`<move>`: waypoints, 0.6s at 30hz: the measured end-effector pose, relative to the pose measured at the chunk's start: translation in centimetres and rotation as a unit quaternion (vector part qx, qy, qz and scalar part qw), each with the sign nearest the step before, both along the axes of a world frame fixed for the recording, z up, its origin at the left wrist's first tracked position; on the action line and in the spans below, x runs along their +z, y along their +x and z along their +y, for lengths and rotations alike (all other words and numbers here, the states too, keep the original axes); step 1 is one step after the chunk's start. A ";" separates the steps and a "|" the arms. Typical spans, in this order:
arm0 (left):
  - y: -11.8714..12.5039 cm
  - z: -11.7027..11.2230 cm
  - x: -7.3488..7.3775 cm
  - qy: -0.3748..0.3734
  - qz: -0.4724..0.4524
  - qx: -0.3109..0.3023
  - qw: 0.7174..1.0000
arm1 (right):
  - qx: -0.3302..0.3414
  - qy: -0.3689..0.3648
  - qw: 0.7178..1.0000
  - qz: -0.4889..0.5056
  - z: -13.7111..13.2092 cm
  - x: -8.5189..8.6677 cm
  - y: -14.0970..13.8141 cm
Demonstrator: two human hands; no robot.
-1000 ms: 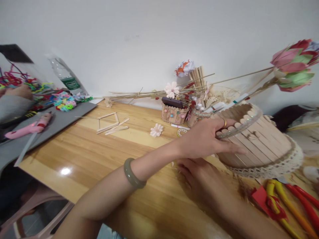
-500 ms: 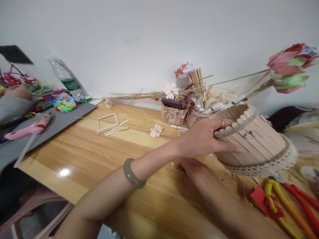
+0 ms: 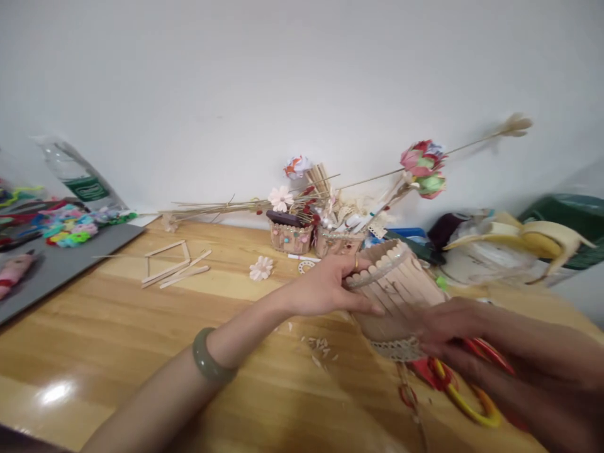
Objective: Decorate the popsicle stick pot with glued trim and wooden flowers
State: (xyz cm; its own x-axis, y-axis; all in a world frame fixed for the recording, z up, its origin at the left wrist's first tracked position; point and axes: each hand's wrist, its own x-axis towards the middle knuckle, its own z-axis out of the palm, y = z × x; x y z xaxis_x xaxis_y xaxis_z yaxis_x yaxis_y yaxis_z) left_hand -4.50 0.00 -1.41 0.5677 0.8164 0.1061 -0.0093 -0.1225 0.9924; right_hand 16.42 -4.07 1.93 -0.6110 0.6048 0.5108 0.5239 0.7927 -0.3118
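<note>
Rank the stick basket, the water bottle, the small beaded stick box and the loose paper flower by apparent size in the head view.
1. stick basket, though it is nearest the camera, which flatters it
2. water bottle, farther off
3. small beaded stick box
4. loose paper flower

The stick basket (image 3: 401, 283) is right of centre above the bench (image 3: 141, 327), with the left hand (image 3: 325, 289) on its left rim and the right hand (image 3: 448, 324) at its lower right side. Behind it, by the wall (image 3: 189, 94), stand small pots (image 3: 289, 236). Loose sticks (image 3: 174, 267) lie centre left; a mat (image 3: 56, 270) and bottle (image 3: 78, 179) far left. Pliers (image 3: 460, 402) lie lower right, before the basket.
</note>
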 end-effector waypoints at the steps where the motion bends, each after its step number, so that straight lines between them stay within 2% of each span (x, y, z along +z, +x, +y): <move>1: 0.1 -0.1 0.0 -0.016 -0.006 0.002 1.000 | -0.002 0.025 1.000 -0.004 0.4 0.5 0.0; 4: 0.3 -0.3 -0.1 -0.052 -0.012 0.016 0.998 | -0.017 0.106 0.994 -0.025 1.2 1.2 -0.3; 8: 0.4 -0.4 -0.2 -0.077 -0.029 0.013 0.997 | -0.046 0.177 0.980 -0.075 1.8 0.9 0.0; 14: 0.5 -0.5 0.0 -0.079 -0.026 0.007 0.997 | 0.071 0.241 0.958 -0.139 1.8 2.0 0.6; 18: 0.5 -0.4 0.1 -0.071 -0.021 0.006 0.997 | 0.093 0.266 0.948 -0.150 2.1 2.5 0.5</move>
